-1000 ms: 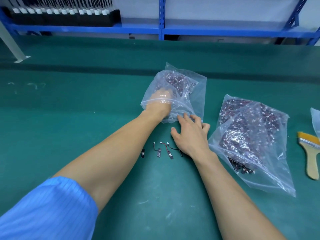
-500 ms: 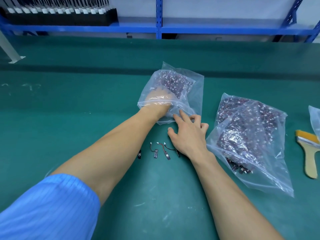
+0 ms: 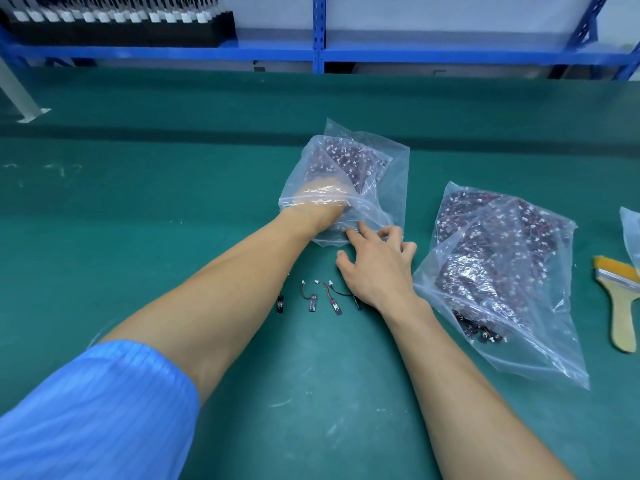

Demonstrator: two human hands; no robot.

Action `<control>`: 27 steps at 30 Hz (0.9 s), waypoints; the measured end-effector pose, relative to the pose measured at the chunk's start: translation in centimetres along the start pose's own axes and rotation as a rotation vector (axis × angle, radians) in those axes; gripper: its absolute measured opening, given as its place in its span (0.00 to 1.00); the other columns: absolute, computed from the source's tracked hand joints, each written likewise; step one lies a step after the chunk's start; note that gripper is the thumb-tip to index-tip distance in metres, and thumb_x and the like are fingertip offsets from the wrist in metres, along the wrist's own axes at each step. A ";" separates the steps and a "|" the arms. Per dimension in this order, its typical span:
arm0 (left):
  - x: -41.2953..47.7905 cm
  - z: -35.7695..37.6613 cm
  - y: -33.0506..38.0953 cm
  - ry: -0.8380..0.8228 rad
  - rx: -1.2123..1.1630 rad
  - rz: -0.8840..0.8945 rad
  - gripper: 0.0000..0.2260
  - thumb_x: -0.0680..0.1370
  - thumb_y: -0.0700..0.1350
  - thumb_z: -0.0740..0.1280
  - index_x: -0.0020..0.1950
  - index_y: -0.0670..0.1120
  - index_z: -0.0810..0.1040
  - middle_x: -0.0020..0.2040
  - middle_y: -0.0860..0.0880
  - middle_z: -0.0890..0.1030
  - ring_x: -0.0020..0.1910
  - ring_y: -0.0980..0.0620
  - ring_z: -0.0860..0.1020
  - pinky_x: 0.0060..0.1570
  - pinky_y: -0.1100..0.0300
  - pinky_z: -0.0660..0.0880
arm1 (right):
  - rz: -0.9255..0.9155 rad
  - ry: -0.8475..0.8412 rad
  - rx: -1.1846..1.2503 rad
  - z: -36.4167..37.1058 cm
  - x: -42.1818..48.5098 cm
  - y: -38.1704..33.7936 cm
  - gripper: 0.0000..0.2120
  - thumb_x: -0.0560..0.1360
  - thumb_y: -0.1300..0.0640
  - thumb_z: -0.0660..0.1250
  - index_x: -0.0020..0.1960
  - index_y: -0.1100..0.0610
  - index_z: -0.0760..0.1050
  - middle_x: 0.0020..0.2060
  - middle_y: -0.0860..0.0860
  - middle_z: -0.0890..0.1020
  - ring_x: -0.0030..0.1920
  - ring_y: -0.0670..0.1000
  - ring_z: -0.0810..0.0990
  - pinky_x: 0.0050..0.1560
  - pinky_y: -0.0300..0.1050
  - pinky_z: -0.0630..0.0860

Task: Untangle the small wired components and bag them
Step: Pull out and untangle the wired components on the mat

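Your left hand (image 3: 320, 194) was sunk to the wrist in the small clear bag (image 3: 381, 161), which lay on the green counter (image 3: 138, 220) at 12 o'clock from the middle of the scene. The hand showed only as a pale shape through the plastic, so its grip could not be told. Dark wired components with white plugs filled the bag's far end.

Your right hand (image 3: 375, 271) rested bent fingertips on the bag's near lip, its thumb spread apart toward the counter. Whether it actually held the plastic could not be told.

Four loose components (image 3: 313, 301) lay in a short row on the mat at 6 o'clock from the small bag, between your two forearms. One was partly hidden by your right wrist.

A larger bag (image 3: 502, 271), packed with the same parts, lay at 3 o'clock, and a yellow-bristled brush (image 3: 620, 306) lay beyond it near the right edge.

The counter's mat carried pale scuffs. Along its far side, at 12 o'clock, ran blue shelving (image 3: 318, 29), with a black tray of white-tipped parts (image 3: 121, 26) at 11 o'clock. A blue striped sleeve (image 3: 93, 410) covered your left upper arm at 7 o'clock.
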State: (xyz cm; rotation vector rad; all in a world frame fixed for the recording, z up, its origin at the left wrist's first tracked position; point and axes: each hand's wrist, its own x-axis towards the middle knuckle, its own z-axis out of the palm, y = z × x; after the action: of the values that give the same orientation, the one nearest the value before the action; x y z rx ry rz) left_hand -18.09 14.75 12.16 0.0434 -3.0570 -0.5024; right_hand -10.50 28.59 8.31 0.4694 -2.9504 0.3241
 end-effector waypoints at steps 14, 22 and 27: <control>-1.4 0.1 1.0 -0.013 -0.005 0.022 0.11 0.82 0.42 0.58 0.52 0.43 0.81 0.51 0.46 0.82 0.47 0.46 0.78 0.48 0.55 0.74 | 0.001 0.005 -0.019 0.0 0.0 -0.2 0.23 0.79 0.44 0.54 0.71 0.50 0.70 0.68 0.44 0.72 0.62 0.55 0.63 0.53 0.52 0.58; -1.6 -0.3 1.3 0.091 0.098 -0.044 0.07 0.81 0.38 0.62 0.48 0.43 0.79 0.48 0.45 0.82 0.43 0.45 0.78 0.41 0.55 0.73 | 0.003 0.006 0.000 0.0 -0.1 -0.2 0.23 0.79 0.44 0.54 0.71 0.49 0.71 0.70 0.44 0.71 0.62 0.55 0.62 0.54 0.52 0.58; -1.8 -0.7 1.3 0.146 -0.029 -0.144 0.10 0.79 0.35 0.62 0.41 0.45 0.80 0.38 0.47 0.80 0.37 0.45 0.77 0.36 0.56 0.71 | 0.005 0.003 0.005 0.0 -0.1 -0.2 0.24 0.79 0.44 0.54 0.73 0.49 0.70 0.71 0.45 0.70 0.63 0.55 0.62 0.55 0.53 0.59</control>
State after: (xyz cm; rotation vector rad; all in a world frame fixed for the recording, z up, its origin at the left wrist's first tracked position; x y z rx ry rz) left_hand -16.25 15.82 13.17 0.2881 -2.9170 -0.5261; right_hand -10.37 28.45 8.32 0.4625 -2.9487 0.3322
